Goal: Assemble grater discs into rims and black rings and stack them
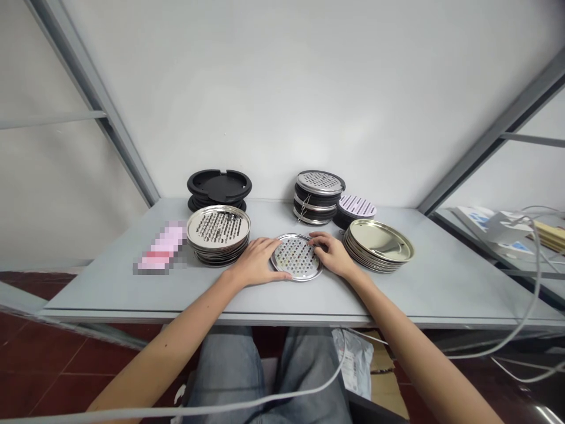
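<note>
A round metal grater plate [296, 257] with rows of raised holes and a shiny rim lies at the middle of the table. My left hand [256, 261] grips its left edge, the thumb along the near rim and the fingers at the far left. On the opposite side my right hand [333, 253] holds the right edge with bent fingers, their tips on the rim and surface. Close to my left hand stands a stack of similar grater plates [218, 229]. Beside my right hand is a stack of shallow, gold-toned round metal lids [382, 241].
Black ring-shaped holders [219, 185] are piled at the back left. Behind the plate stands a pile of black rings and metal plates [318, 197], with a black round piece with a striped top [357, 206] beside it. A white cable [536, 277] hangs at right.
</note>
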